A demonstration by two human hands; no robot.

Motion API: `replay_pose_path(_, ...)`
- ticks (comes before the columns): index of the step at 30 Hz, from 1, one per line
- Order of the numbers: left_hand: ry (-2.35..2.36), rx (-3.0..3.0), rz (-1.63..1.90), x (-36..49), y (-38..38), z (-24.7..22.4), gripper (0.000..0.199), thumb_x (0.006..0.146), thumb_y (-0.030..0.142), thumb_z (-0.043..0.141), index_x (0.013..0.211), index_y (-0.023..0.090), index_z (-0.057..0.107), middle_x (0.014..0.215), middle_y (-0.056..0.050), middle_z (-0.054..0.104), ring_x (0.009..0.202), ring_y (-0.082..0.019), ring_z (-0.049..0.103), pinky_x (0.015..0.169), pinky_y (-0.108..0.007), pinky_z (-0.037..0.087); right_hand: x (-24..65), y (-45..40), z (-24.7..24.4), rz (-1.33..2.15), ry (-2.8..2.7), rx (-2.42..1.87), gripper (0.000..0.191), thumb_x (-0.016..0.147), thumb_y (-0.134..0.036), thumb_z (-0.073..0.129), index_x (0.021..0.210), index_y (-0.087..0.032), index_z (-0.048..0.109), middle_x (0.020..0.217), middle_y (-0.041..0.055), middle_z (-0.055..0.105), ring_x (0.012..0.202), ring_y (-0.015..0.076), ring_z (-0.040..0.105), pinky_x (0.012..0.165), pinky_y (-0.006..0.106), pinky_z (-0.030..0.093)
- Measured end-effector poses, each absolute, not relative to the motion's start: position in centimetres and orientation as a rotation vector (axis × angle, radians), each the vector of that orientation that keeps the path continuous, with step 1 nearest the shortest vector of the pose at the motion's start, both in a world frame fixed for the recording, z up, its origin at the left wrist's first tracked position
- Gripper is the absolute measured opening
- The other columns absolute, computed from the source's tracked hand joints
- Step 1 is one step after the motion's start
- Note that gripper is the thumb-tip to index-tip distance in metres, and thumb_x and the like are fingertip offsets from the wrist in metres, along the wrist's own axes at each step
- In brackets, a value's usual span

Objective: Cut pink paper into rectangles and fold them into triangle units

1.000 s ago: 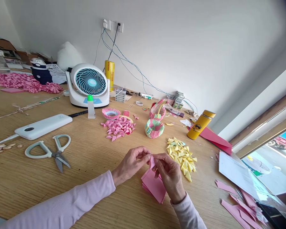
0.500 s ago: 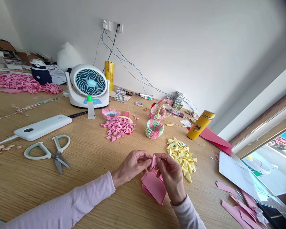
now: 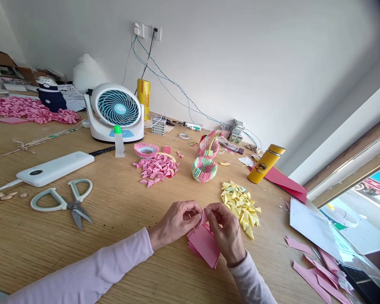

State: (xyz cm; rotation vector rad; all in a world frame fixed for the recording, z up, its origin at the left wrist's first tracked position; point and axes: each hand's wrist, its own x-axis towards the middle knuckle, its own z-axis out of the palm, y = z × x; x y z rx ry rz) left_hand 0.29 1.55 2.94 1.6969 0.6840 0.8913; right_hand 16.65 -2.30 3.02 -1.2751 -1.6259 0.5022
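Between my two hands is a small folded piece of pink paper (image 3: 204,218), pinched from both sides. My left hand (image 3: 179,221) has its thumb and forefinger closed on the left side of it. The fingers of my right hand (image 3: 225,230) are closed on its right side and partly cover it. Just below my hands lies a stack of pink paper slips (image 3: 205,247) on the wooden table (image 3: 120,257). A pile of folded yellow paper triangles (image 3: 240,207) is beyond my right hand. Farther off sits a pile of folded pink paper pieces (image 3: 156,169).
Open scissors (image 3: 72,206) and a white power bank (image 3: 55,169) lie at left. A white fan (image 3: 115,112) stands behind. Two woven paper baskets (image 3: 204,169) are mid-table. A yellow bottle (image 3: 266,164) and pink paper scraps (image 3: 313,274) are on the right.
Both hands keep hold of the pink paper, and my right fingers have shifted slightly over it, so less of it shows. The whole view has moved a little.
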Motion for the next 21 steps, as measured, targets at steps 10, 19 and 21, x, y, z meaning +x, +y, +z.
replay_pose_path(10,0.601,1.514,0.882,0.57,1.71,2.54,0.029,0.086,0.042,0.058,0.081,0.013,0.057,0.066,0.000,0.058,0.049,-0.008,0.050,0.049,-0.021,0.042,16.54,-2.20,2.60,0.579,-1.613,-1.261,0.024,0.092,-0.038,0.051,0.078,-0.018,0.056,0.054,-0.0033,0.051,0.044,0.0099,0.044,0.044,0.022,0.037)
replay_pose_path(19,0.581,1.332,0.781,0.53,1.67,3.21,0.035,0.078,0.044,0.068,0.085,0.011,0.059,0.073,-0.003,0.062,0.051,-0.009,0.052,0.047,-0.022,0.043,16.50,-2.33,2.59,0.458,-1.599,-1.261,0.021,0.091,-0.034,0.052,0.078,-0.018,0.057,0.059,-0.0010,0.056,0.046,0.0097,0.045,0.044,0.022,0.037)
replay_pose_path(21,0.605,1.327,0.771,0.59,1.79,3.02,0.038,0.074,0.042,0.073,0.089,0.010,0.059,0.072,-0.004,0.064,0.050,-0.009,0.052,0.047,-0.022,0.043,16.52,-2.37,2.61,0.453,-1.609,-1.255,0.020,0.092,-0.033,0.053,0.079,-0.018,0.057,0.060,-0.0008,0.056,0.046,0.0095,0.046,0.045,0.022,0.037)
